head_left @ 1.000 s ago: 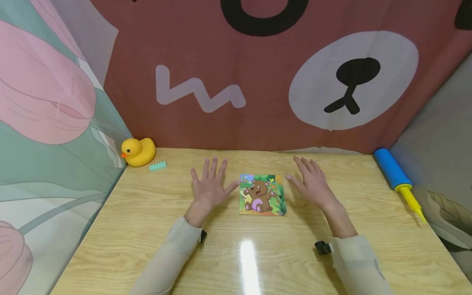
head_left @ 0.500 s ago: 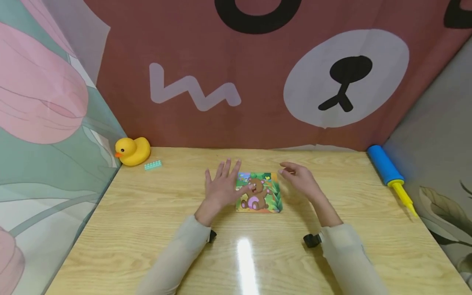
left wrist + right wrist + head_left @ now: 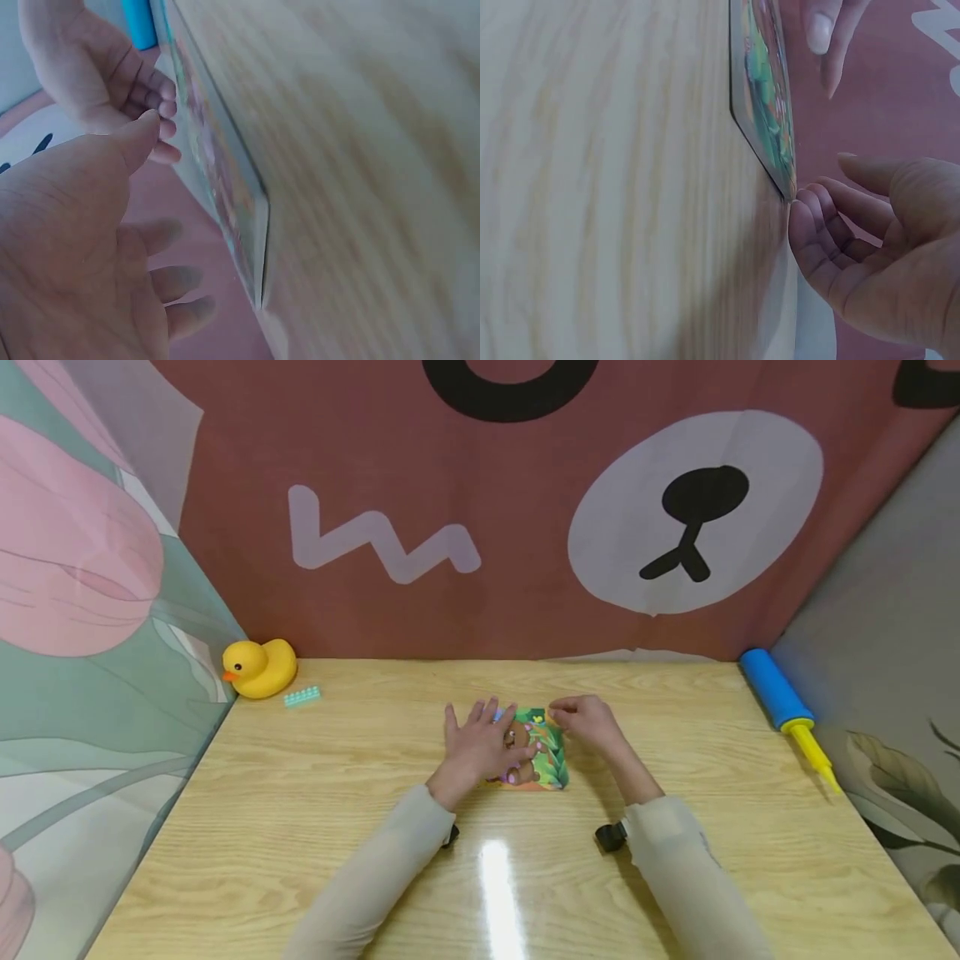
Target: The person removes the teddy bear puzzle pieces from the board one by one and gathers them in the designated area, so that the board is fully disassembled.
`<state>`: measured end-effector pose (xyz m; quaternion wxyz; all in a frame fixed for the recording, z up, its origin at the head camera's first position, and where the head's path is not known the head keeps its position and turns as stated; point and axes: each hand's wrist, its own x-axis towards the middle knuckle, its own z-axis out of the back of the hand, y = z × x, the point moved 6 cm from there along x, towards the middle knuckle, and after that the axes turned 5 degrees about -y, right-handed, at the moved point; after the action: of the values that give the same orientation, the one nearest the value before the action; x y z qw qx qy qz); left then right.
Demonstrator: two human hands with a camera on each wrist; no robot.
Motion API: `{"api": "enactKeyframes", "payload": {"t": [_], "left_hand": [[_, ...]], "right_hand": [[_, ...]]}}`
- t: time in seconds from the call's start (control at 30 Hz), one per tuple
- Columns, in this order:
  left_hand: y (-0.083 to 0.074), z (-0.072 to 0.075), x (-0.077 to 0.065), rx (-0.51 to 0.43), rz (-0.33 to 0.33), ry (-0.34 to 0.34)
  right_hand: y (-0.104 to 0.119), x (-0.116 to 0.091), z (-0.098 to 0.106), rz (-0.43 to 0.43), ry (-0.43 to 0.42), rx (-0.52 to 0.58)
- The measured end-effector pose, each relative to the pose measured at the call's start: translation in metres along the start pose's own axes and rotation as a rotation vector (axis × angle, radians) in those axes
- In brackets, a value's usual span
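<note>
A square, thin board with a brown bear picture (image 3: 553,760) lies flat on the wooden table. Above its left part my left hand (image 3: 480,750) is spread, covering much of the bear; in the left wrist view a gap shows between that hand (image 3: 82,225) and the board (image 3: 217,165). My right hand (image 3: 592,724) is at the board's far right corner. Seen from the right wrist, this hand (image 3: 885,247) has loosely bent fingers close to the board's corner (image 3: 769,120), with the thumb apart from them. Whether the fingertips touch the edge I cannot tell.
A yellow rubber duck (image 3: 261,668) sits at the table's back left corner, with a small mint toy brick (image 3: 302,696) beside it. Along the right edge lies a blue and yellow hand pump (image 3: 787,714). A brown printed cloth (image 3: 525,610) hangs behind the table (image 3: 300,827).
The left hand has moved right, from beside the board to over it. My right hand has come left to the board's far right corner, its fingers bending. The board stays on the table.
</note>
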<state>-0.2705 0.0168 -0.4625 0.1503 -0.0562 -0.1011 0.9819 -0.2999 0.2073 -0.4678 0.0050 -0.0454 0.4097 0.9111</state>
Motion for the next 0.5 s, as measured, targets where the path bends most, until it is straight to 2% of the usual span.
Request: {"api": "enactKeyframes", "payload": {"t": [0.3,0.5], "left_hand": [[-0.011,-0.007,0.0,0.111,-0.012,0.086],[-0.012,-0.008,-0.001,0.132,-0.012,0.072]], "right_hand": [[0.0,0.004,-0.003,0.038,-0.041,-0.153],[-0.001,0.005,-0.004,0.024,-0.026,-0.16]]}}
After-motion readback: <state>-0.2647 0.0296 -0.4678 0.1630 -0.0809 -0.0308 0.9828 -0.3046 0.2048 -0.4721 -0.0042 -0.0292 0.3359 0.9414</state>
